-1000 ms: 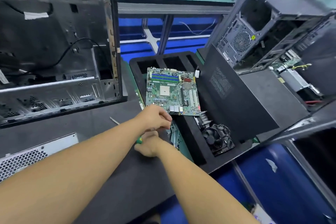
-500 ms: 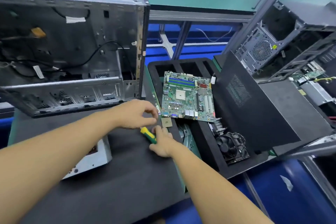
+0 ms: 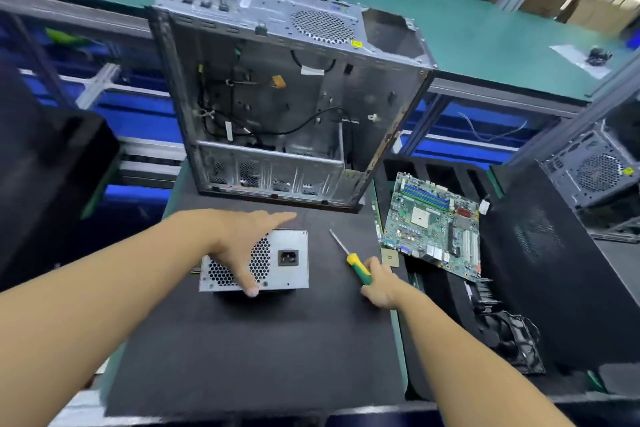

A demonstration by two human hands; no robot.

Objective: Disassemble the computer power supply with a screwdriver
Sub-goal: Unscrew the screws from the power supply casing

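Note:
The grey metal power supply (image 3: 287, 263) lies on the black mat (image 3: 242, 350), its fan grille and socket face turned up toward me. My left hand (image 3: 246, 239) is spread over its left part, thumb down on the near edge and index finger stretched past the far edge. To the right, my right hand (image 3: 379, 286) grips the green and yellow handle of the screwdriver (image 3: 356, 265). Its thin shaft lies low over the mat and points away to the upper left, apart from the power supply.
An emptied computer case (image 3: 277, 107) stands open just behind the mat. At the right a black foam tray (image 3: 426, 291) holds a motherboard (image 3: 433, 229), a small CPU chip (image 3: 389, 257) and a cooler fan (image 3: 512, 340). A black side panel (image 3: 540, 253) leans there.
My view has swung left. My left hand left the spot next to my right hand and moved onto the power supply. My right hand keeps hold of the screwdriver.

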